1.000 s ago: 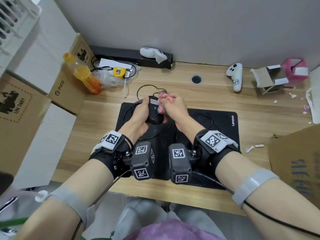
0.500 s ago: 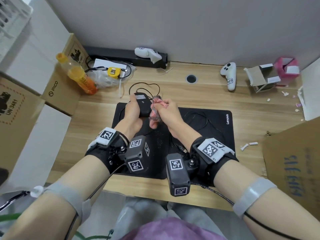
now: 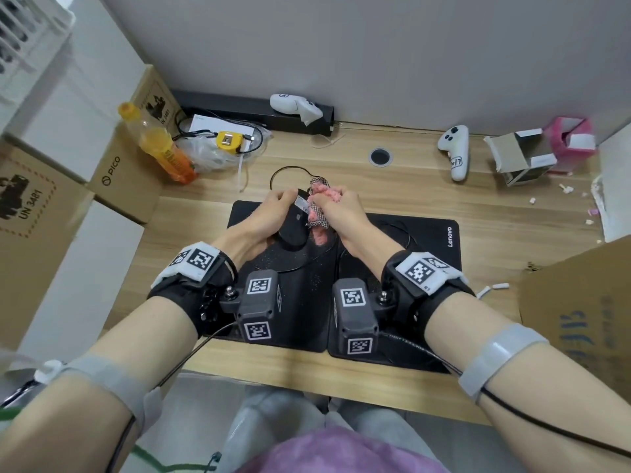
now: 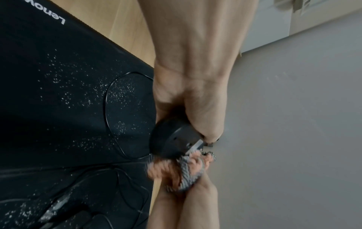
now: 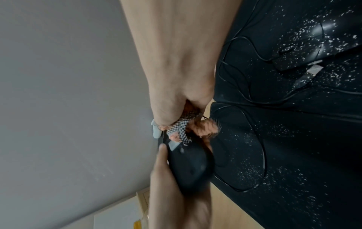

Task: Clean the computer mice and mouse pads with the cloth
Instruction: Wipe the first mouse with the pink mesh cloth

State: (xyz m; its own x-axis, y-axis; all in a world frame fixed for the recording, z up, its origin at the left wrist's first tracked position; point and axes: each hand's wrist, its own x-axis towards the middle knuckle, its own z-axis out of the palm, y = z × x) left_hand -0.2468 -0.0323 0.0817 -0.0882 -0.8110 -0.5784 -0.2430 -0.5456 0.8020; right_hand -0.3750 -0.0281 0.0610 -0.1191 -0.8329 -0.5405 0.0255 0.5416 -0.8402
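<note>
My left hand (image 3: 273, 213) grips a black wired mouse (image 3: 294, 227), lifted and tilted over the left black mouse pad (image 3: 252, 213). My right hand (image 3: 341, 208) holds a bunched pink and checked cloth (image 3: 319, 208) pressed against the mouse's right side. The left wrist view shows the mouse (image 4: 172, 139) in my fingers with the cloth (image 4: 184, 170) touching it. In the right wrist view the cloth (image 5: 188, 127) meets the mouse (image 5: 190, 167). A second black mouse (image 5: 313, 45), dusted with white specks, lies on the right Lenovo pad (image 3: 430, 247). Both pads carry white specks.
Cardboard boxes (image 3: 112, 172) stand at the left, with an orange bottle (image 3: 160, 148) and a yellow tape measure (image 3: 229, 142) beside them. White controllers (image 3: 456, 150) and small open boxes (image 3: 522, 158) lie at the back right. A cardboard sheet (image 3: 580, 302) overlaps the desk's right side.
My right hand and the cloth moved along the mouse, down its side and then back up toward its front. The left hand kept hold of the mouse, tilting it slightly.
</note>
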